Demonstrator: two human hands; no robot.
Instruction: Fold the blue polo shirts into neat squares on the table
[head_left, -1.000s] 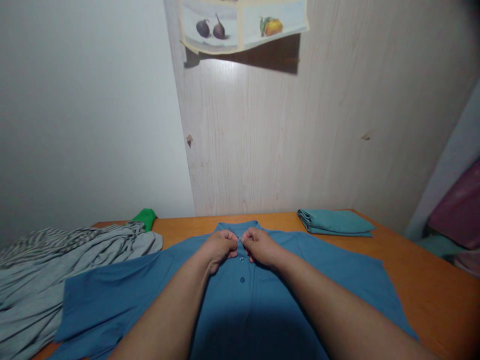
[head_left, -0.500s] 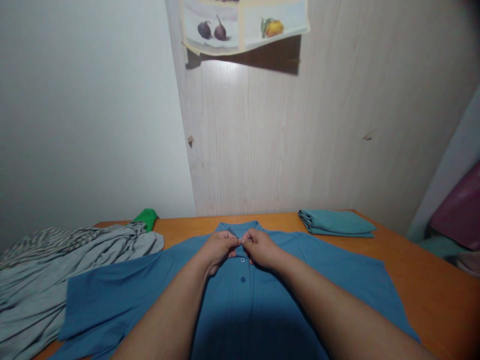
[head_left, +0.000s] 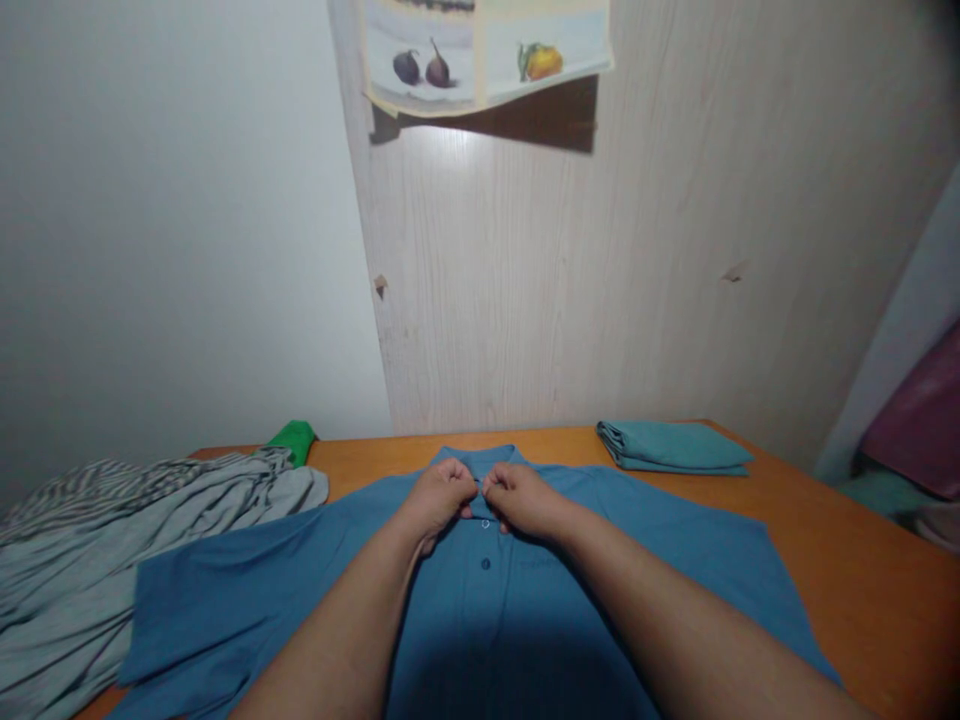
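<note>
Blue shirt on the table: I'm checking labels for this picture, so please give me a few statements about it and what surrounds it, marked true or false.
1. The left hand and the right hand are both at the blue shirt, close to its collar. True.
2. The folded teal cloth lies on the table, to the right of the collar. True.
3. The right hand rests on the teal cloth. False: it is at the shirt's front.
4. The striped grey cloth is neatly folded. False: it lies crumpled at the left.
5. A dark button shows on the shirt's front. True.
</note>
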